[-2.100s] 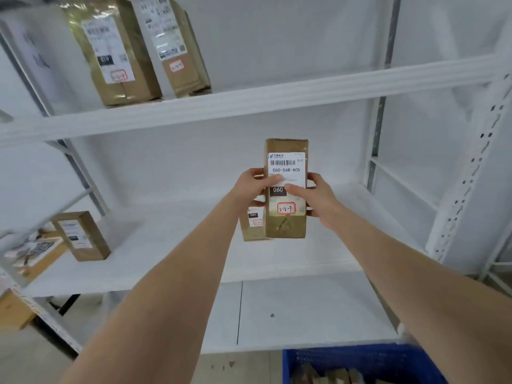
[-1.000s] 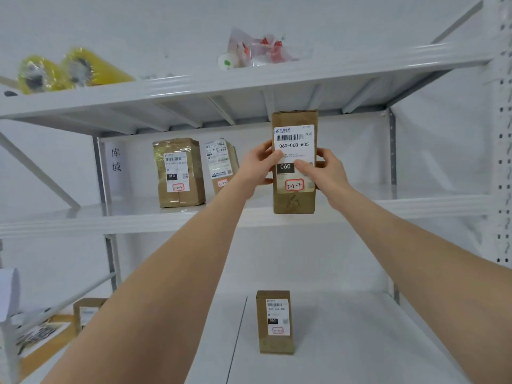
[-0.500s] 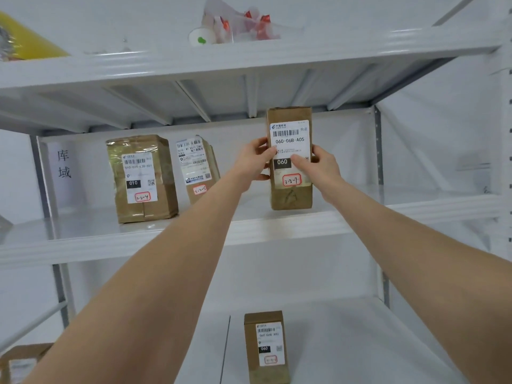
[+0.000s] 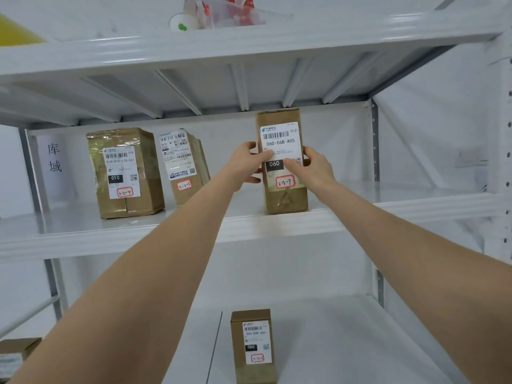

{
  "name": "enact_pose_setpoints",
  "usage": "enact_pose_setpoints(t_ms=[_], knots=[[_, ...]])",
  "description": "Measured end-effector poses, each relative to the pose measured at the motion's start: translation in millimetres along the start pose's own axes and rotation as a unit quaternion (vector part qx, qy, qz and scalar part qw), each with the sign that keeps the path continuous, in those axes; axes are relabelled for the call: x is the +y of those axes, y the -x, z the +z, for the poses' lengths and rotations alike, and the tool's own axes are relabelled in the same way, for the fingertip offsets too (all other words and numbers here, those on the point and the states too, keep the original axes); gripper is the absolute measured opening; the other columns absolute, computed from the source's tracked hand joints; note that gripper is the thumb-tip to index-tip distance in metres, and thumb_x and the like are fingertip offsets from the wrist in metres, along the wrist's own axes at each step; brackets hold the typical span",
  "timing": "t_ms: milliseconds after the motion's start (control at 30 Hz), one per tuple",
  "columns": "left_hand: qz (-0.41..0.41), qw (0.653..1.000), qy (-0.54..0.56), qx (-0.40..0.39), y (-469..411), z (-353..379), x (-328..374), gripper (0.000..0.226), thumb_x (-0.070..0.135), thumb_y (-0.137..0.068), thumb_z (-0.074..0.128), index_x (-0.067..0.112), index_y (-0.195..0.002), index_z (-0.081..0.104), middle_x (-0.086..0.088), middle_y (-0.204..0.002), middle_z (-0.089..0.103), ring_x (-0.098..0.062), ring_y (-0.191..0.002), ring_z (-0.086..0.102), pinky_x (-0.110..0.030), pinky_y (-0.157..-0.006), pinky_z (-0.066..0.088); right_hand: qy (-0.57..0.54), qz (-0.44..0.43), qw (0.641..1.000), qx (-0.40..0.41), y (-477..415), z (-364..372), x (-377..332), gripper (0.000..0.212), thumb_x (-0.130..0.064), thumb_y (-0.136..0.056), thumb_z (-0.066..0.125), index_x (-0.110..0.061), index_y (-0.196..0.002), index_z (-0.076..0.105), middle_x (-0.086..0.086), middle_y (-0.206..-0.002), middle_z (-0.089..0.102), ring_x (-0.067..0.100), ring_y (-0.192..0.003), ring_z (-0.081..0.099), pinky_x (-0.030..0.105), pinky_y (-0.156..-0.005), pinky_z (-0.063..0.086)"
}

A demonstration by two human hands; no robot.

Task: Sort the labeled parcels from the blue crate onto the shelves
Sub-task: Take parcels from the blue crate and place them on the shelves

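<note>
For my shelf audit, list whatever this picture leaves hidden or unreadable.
All in the head view:
1. Held parcel: fingers of the left hand and right hand cover part of its label.
2. Yellow thing, upper left: cut off by the frame's left edge.
3. Lower parcel: base cut off by the bottom edge.
4. Middle parcel: fine print too small to read.

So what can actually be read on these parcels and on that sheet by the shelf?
On the held parcel: "060-06B-A05", "060", handwritten "3-2-7".
On the big parcel at the left: "010", "3-2-4"; the code looks like "010-010-L30-551", not certain.
On the tilted parcel beside it: "3-2-5"; the rest is blurred.
On the lower-shelf parcel: "060"; its code and red tag are too blurred.
On the paper sign: "库域".
</note>
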State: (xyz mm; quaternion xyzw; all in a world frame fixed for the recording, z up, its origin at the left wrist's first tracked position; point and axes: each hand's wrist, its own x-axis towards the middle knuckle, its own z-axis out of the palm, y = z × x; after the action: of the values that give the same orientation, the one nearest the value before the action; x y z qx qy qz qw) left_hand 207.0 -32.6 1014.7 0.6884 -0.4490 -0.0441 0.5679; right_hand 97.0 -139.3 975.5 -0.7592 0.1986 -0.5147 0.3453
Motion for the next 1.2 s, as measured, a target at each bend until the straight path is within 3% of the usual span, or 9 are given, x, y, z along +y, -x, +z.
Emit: enact_pose_setpoints(t_ms=[167, 267, 367, 433, 533, 633, 700, 767, 1200], knots=[[0.08, 0.99, -0.101, 0.059, -7.4, -0.3, 18.7, 0.089, 0.028, -0.084, 0.07, 0.014, -0.151, 0.012, -0.009, -0.144, 0.04, -0.025, -0.123, 0.05, -0.04, -0.095, 0.048, 0.036, -0.018, 0.999, -0.016, 1.3, -0.5, 3.7, 0.053, -0.036, -0.087, 0.066, -0.023, -0.134, 0.045, -0.004, -0.121, 0.064, 0.01, -0.086, 0.06, 0.021, -0.065, 0.047], [0.167, 0.953, -0.226, 0.118, -11.2, -3.5, 34.5, 0.097, 0.026, -0.081, 0.072, 0.017, -0.152, 0.006, -0.008, -0.152, 0.025, -0.025, -0.127, 0.045, -0.041, -0.097, 0.048, 0.057, -0.023, 0.998, -0.025, 3.2, -3.0, 3.5, 0.056, -0.034, -0.086, 0.066, -0.022, -0.136, 0.043, -0.004, -0.12, 0.063, 0.014, -0.095, 0.06, 0.028, -0.076, 0.049], [0.206, 0.906, -0.354, 0.107, -14.6, -2.2, 44.9, 0.095, 0.031, -0.081, 0.071, 0.019, -0.152, 0.009, -0.006, -0.152, 0.026, -0.026, -0.13, 0.042, -0.044, -0.1, 0.046, 0.092, -0.031, 0.995, -0.036, 5.9, -7.1, 4.4, 0.063, -0.03, -0.083, 0.069, -0.023, -0.138, 0.039, -0.002, -0.125, 0.06, 0.02, -0.112, 0.057, 0.038, -0.094, 0.047], [0.213, 0.884, -0.405, 0.096, -14.7, 0.5, 48.8, 0.09, 0.033, -0.081, 0.071, 0.018, -0.151, 0.017, -0.004, -0.15, 0.03, -0.024, -0.13, 0.041, -0.043, -0.102, 0.043, 0.128, -0.05, 0.99, -0.036, 9.6, -8.8, 6.2, 0.071, -0.03, -0.08, 0.072, -0.024, -0.14, 0.035, 0.001, -0.129, 0.056, 0.023, -0.116, 0.055, 0.041, -0.097, 0.046], [0.222, 0.868, -0.434, 0.095, -13.4, 1.9, 51.1, 0.087, 0.035, -0.078, 0.074, 0.017, -0.148, 0.025, -0.004, -0.145, 0.031, -0.024, -0.126, 0.043, -0.041, -0.099, 0.044, 0.208, -0.114, 0.971, -0.012, 15.6, -10.1, 9.5, 0.086, -0.033, -0.081, 0.073, -0.022, -0.148, 0.021, 0.003, -0.144, 0.037, 0.025, -0.12, 0.051, 0.041, -0.094, 0.047], [0.237, 0.844, -0.472, 0.094, -13.5, 0.2, 51.6, 0.09, 0.038, -0.075, 0.076, 0.018, -0.147, 0.026, -0.005, -0.142, 0.033, -0.024, -0.128, 0.036, -0.041, -0.1, 0.04, 0.325, -0.213, 0.921, 0.009, 17.5, -12.2, 14.6, 0.089, -0.035, -0.087, 0.066, -0.014, -0.153, 0.009, 0.0, -0.16, 0.005, 0.02, -0.144, 0.02, 0.035, -0.108, 0.034], [0.248, 0.819, -0.509, 0.095, -14.3, -1.3, 52.2, 0.095, 0.04, -0.073, 0.078, 0.017, -0.148, 0.024, -0.006, -0.142, 0.034, -0.025, -0.132, 0.03, -0.041, -0.102, 0.038, 0.389, -0.258, 0.884, -0.014, 17.4, -13.1, 16.3, 0.083, -0.034, -0.091, 0.061, -0.011, -0.152, 0.011, 0.001, -0.161, -0.001, 0.018, -0.148, 0.004, 0.033, -0.115, 0.024], [0.252, 0.791, -0.549, 0.095, -14.7, -3.0, 52.6, 0.1, 0.04, -0.071, 0.079, 0.016, -0.149, 0.021, -0.006, -0.144, 0.033, -0.027, -0.133, 0.026, -0.041, -0.105, 0.035, 0.416, -0.265, 0.869, -0.04, 18.4, -12.5, 16.0, 0.077, -0.033, -0.093, 0.058, -0.011, -0.152, 0.014, 0.0, -0.161, -0.001, 0.018, -0.148, 0.001, 0.033, -0.116, 0.024], [0.249, 0.764, -0.59, 0.077, -26.5, -1.0, 45.7, 0.103, 0.033, -0.068, 0.083, 0.011, -0.147, 0.02, -0.008, -0.145, 0.032, -0.03, -0.132, 0.029, -0.04, -0.106, 0.035, 0.424, -0.218, 0.877, -0.057, 12.9, 0.6, 17.4, 0.067, -0.02, -0.097, 0.051, -0.013, -0.152, 0.013, -0.003, -0.161, -0.006, 0.016, -0.148, -0.001, 0.037, -0.104, 0.043]])
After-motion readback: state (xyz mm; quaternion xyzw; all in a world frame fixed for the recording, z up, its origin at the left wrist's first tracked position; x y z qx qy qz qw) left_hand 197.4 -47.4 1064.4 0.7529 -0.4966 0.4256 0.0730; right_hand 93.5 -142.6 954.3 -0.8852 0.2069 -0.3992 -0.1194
